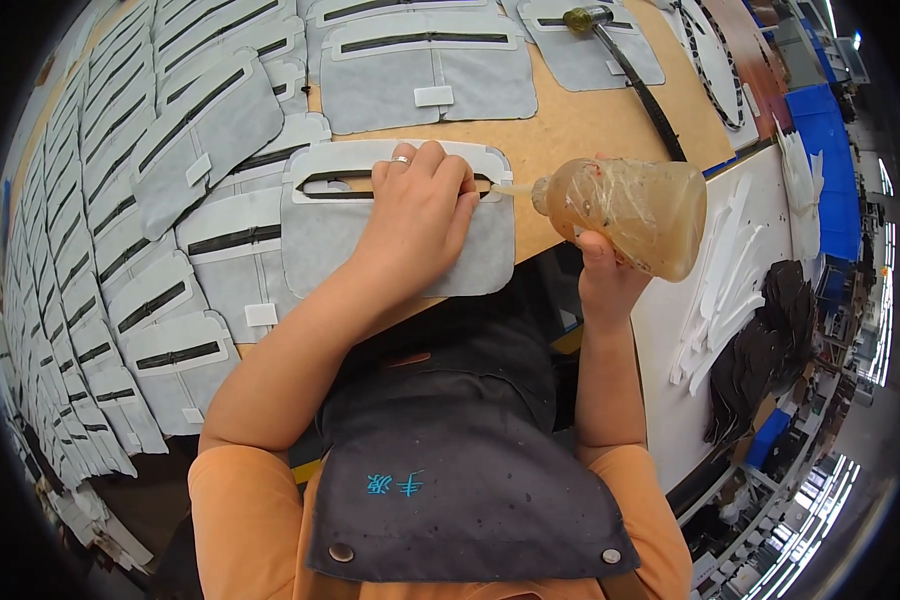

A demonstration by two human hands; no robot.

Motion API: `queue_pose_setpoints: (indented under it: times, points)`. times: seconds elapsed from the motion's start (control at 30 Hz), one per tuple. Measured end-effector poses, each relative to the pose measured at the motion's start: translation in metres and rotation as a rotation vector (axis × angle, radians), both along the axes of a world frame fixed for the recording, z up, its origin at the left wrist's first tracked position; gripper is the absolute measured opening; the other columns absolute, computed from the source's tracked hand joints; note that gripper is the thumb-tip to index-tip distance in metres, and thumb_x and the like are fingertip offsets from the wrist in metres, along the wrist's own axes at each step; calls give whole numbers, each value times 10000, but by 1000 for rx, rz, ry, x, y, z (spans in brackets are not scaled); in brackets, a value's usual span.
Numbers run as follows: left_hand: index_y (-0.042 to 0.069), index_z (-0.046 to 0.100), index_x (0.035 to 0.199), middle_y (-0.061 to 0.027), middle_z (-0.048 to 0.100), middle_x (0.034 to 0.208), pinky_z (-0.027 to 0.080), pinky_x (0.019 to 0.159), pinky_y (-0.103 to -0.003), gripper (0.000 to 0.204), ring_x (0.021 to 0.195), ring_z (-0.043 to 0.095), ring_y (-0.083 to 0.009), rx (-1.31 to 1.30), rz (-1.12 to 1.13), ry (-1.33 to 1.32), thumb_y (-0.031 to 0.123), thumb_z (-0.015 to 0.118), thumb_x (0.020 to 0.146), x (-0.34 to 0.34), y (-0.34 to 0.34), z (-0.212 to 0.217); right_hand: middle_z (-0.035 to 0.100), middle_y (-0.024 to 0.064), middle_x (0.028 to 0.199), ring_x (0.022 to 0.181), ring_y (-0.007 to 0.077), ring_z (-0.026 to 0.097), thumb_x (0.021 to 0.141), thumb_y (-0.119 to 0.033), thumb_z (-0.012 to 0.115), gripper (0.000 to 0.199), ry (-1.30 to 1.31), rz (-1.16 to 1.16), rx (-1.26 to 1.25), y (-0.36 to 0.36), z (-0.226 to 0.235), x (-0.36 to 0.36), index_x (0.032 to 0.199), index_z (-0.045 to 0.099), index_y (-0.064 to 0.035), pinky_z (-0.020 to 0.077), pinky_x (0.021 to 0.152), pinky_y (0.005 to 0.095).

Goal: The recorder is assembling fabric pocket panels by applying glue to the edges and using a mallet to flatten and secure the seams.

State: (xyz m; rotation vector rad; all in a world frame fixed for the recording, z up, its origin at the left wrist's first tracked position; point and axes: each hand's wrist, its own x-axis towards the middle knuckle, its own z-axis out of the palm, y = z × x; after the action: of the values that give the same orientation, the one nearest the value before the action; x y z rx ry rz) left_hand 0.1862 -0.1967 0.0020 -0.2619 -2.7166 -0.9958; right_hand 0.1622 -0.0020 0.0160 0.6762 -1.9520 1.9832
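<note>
Your right hand (611, 277) grips the bottle (630, 215), nozzle (515, 189) by the slot (340, 196); left hand (417, 205) sits on the panel (325, 245) by the table (580, 115) edge, can't tell if pinching. Squeeze too hard and you could smear the panel, imo.

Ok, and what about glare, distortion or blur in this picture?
In the head view, dark corners frame the fisheye image; toward its left rim, the grey round-cornered panels with black slots crowd and lean. Also in the head view, long white strip lights glare at right; the translucent amber plastic bottle shows soft highlights, and the bare left hand looks fairly sharp.
</note>
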Motion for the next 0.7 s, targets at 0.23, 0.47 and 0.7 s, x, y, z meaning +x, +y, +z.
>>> queue_pose_setpoints:
  times: [0.23,0.47,0.7]
  points:
    - [70,553,841,-105,502,866,327,745,-407,90,853,482,-294,3,5,41,96,632,806,1,0,-1,570,128,1224,1112,246,574,800,-257,782,634,13,-20,1,-1,1,2,1284,467,3,502,928,366]
    - [66,551,841,-107,494,864,326,745,-402,98,852,482,-293,-29,10,77,97,635,801,1,0,-1,611,101,1137,958,211,627,804,-316,776,614,-113,-108,-8,4,10,-3,1253,487,-12,540,793,333]
    - [69,547,843,-106,491,868,322,743,-404,93,849,479,-295,-28,1,79,99,627,805,2,1,-2,625,65,1038,767,158,620,869,-445,663,569,-564,49,-452,17,23,-38,1220,508,-25,464,488,276]
